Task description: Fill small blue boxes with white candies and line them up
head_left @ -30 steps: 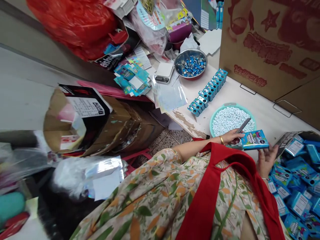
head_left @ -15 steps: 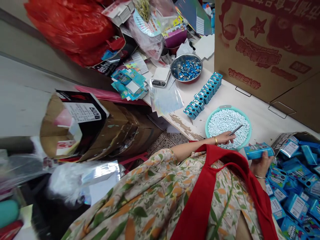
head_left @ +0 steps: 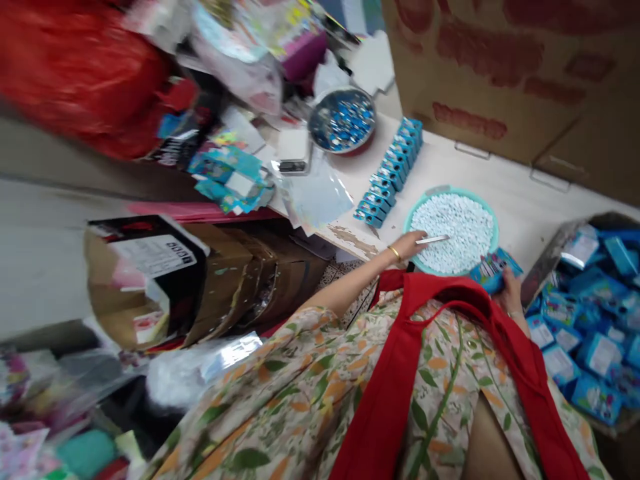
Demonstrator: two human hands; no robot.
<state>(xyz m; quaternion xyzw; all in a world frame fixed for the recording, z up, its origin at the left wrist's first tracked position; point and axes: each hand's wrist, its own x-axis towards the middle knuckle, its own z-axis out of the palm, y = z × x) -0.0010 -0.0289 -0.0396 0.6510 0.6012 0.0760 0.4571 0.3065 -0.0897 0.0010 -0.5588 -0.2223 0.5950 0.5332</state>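
Observation:
My left hand [head_left: 413, 245], with a gold bracelet at the wrist, is closed around a slim silvery tool [head_left: 434, 239] at the left rim of a mint-green basin [head_left: 496, 223]. The tool points right, over the small pale-blue pellets [head_left: 454, 227] that fill the basin; blur hides the shape of its tip. My right hand [head_left: 512, 293] grips a blue printed carton [head_left: 493, 272], which is tilted at the basin's lower right rim. Part of the carton is covered by my fingers.
A row of small blue boxes [head_left: 387, 179] stands left of the basin. Behind it are a metal bowl [head_left: 316, 127] of shiny blue pieces and a scale [head_left: 294, 148]. Many blue cartons [head_left: 595, 300] fill a box at right. A large cardboard box [head_left: 510, 87] borders the table's back.
My left hand has moved from the basin's near side to its left rim, and the tool now lies flatter. My right hand has brought the carton closer to the basin. The camera view has shifted.

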